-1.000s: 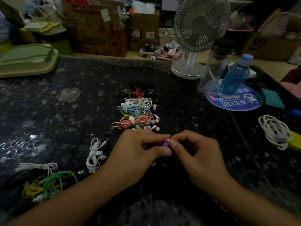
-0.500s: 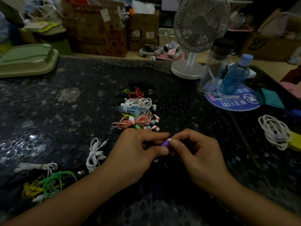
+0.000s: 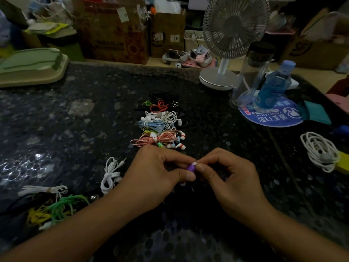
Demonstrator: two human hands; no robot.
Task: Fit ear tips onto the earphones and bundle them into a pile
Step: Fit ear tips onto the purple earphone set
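A small purple earbud (image 3: 191,167) with a white tip sits between my two hands, low in the middle of the dark table. My left hand (image 3: 154,174) pinches it with thumb and forefinger. My right hand (image 3: 230,178) pinches its white end from the other side. Its cable is hidden under my hands. Just beyond my hands lies a pile of bundled earphones (image 3: 160,125) in black, orange, white, blue and pink. A white bundled earphone (image 3: 110,173) lies left of my left hand. A tangle of green, yellow and white earphones (image 3: 51,205) lies at the near left.
A desk fan (image 3: 228,44), a clear bottle (image 3: 253,72) and a blue bottle (image 3: 272,87) stand at the back right on a blue round mat (image 3: 272,118). A coiled white cable (image 3: 321,150) lies at the right edge. A green tray (image 3: 30,67) sits far left.
Both hands have stayed in place. The fingers have shifted a little around the purple earbud, which now shows slightly more between the fingertips.
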